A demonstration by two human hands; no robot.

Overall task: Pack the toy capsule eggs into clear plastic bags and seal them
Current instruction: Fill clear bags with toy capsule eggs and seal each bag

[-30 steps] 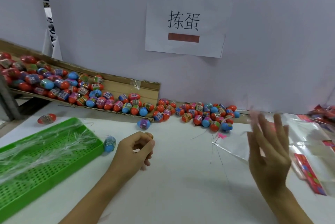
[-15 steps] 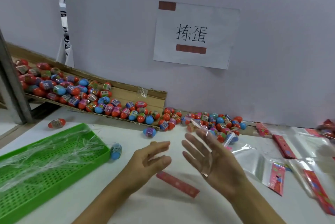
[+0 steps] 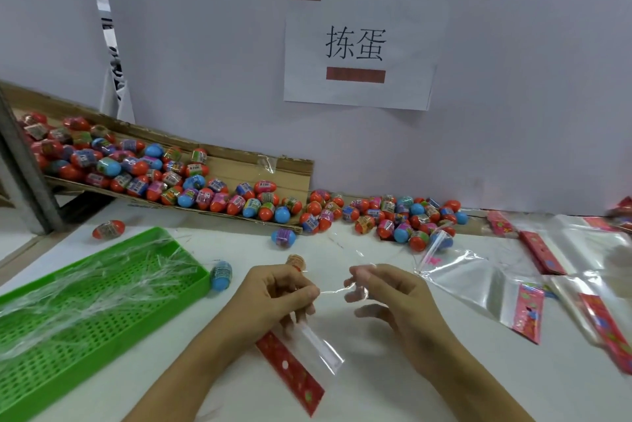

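My left hand [image 3: 273, 298] grips an orange capsule egg [image 3: 295, 261] whose top pokes above the fingers, and it also pinches the mouth of a clear plastic bag [image 3: 318, 350] with a red header strip [image 3: 290, 370]. My right hand [image 3: 386, 295] pinches the other side of the bag's mouth. The bag hangs between both hands over the white table. A heap of red and blue capsule eggs [image 3: 393, 216] lies along the wall, and more eggs fill a sloped cardboard chute [image 3: 239, 165].
A green perforated tray [image 3: 85, 312] holding clear strips sits at the left, with a blue egg [image 3: 220, 274] beside it and a red egg [image 3: 108, 229] behind it. Several clear bags with red headers [image 3: 506, 288] lie at the right. A paper sign [image 3: 362, 45] hangs on the wall.
Both hands came together at the centre. The right hand brought a bag from the right pile, and both now pinch its mouth; the left still holds the egg.
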